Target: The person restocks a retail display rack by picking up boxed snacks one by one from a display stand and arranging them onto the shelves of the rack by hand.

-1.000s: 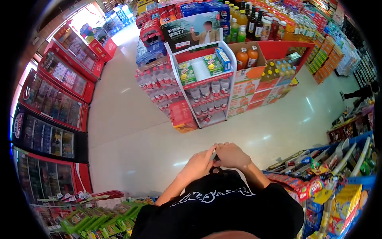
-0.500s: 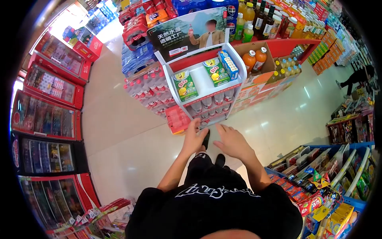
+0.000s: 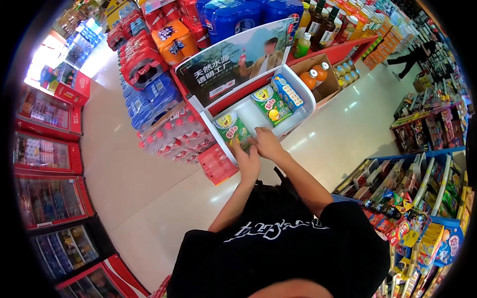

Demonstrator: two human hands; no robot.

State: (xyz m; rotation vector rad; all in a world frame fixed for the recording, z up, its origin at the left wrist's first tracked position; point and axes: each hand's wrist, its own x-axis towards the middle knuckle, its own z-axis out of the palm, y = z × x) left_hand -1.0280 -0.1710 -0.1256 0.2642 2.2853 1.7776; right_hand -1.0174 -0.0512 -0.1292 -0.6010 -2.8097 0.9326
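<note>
A white display rack (image 3: 247, 113) with a poster (image 3: 233, 62) behind it stands in front of me. On its top tray lie a green box (image 3: 230, 126) at the left, another green box (image 3: 272, 105) and a blue box (image 3: 288, 93) at the right. My left hand (image 3: 246, 157) is at the near edge of the left green box, its fingers over the box's lower part. Close beside it, my right hand (image 3: 267, 142) reaches over the tray's front edge, right of that box. What the fingertips of either hand grip is too small to tell.
Packed bottles (image 3: 174, 134) and a red carton (image 3: 217, 165) stand left of the rack. Orange bottles (image 3: 309, 79) sit in a carton at its right. Red fridges (image 3: 49, 198) line the left side, snack shelves (image 3: 397, 184) the right. A person (image 3: 412, 55) is far back right.
The rack is nearer in view. Both hands have moved from in front of my body to the rack's top tray, by the left green box. The distant person has shifted left in view.
</note>
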